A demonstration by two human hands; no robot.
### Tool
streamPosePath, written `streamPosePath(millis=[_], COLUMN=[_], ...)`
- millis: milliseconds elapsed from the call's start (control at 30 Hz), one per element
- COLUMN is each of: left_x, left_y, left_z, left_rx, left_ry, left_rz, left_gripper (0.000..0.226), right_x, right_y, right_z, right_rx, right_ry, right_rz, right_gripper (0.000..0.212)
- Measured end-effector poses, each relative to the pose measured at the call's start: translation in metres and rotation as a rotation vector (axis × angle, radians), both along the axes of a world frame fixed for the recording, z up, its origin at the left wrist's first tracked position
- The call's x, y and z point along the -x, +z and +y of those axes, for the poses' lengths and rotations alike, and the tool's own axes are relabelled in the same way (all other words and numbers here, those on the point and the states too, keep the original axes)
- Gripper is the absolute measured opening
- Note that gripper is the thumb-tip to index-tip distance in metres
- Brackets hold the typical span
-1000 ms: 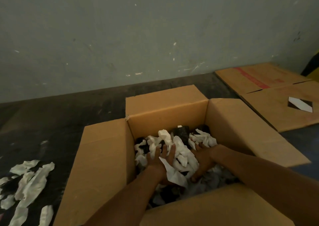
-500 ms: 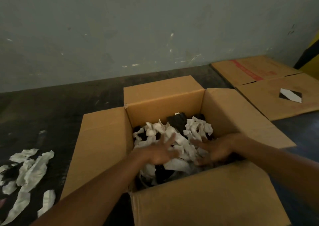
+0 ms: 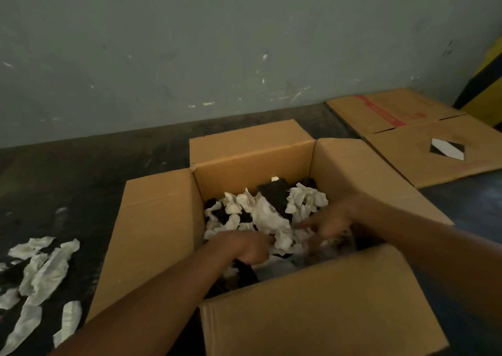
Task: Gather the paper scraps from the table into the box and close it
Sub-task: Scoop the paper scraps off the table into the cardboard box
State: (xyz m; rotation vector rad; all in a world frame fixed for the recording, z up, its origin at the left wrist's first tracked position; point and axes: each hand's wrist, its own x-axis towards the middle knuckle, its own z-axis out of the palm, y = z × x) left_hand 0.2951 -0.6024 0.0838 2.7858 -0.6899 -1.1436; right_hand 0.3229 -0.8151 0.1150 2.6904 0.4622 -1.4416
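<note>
- I see the open brown cardboard box (image 3: 271,162) on the dark table (image 3: 81,182), part-filled with white paper scraps (image 3: 269,217).
- Left hand (image 3: 244,248) and right hand (image 3: 330,224) sit apart inside; blur hides whether either grips anything.
- More torn white strips (image 3: 46,271) wait left of the box; flaps unclosed.

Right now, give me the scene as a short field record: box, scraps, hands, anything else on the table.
box: cardboard box, all four flaps open
scraps in box: white paper scraps mixed with dark pieces
scraps on table: white strips left of the box, on the dark table
left hand: left hand inside the box, fingers curled down among the scraps; grasp unclear
right hand: right hand inside the box, blurred
other: flattened cardboard at far right
</note>
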Motion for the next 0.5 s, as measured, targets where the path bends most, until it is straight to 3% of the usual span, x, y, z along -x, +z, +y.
streamPosePath(millis=[100,167,267,400,500], left_x=[-0.020,-0.031,-0.045,-0.058,-0.060], left_y=[0.019,0.009,-0.026,-0.078,-0.096], left_z=[0.008,0.011,0.016,0.031,0.034], left_rx=[0.218,0.332,0.186,-0.032,-0.097], left_ry=[0.194,0.345,0.388,0.263,0.204], left_rz=[-0.160,-0.295,-0.236,-0.112,-0.089], left_gripper=[0.036,0.042,0.072,0.076,0.097], right_x=[-0.025,-0.036,-0.046,-0.050,-0.048], right_y=[0.023,0.016,-0.012,-0.049,-0.065], right_z=[-0.002,0.006,0.024,0.028,0.030], right_rx=[-0.126,-0.188,-0.132,-0.017,0.014], right_ry=[-0.082,-0.173,-0.145,-0.125,-0.123], right_rz=[-0.160,-0.312,-0.346,-0.277,-0.255], right_gripper=[0.081,0.079,0.084,0.080,0.064])
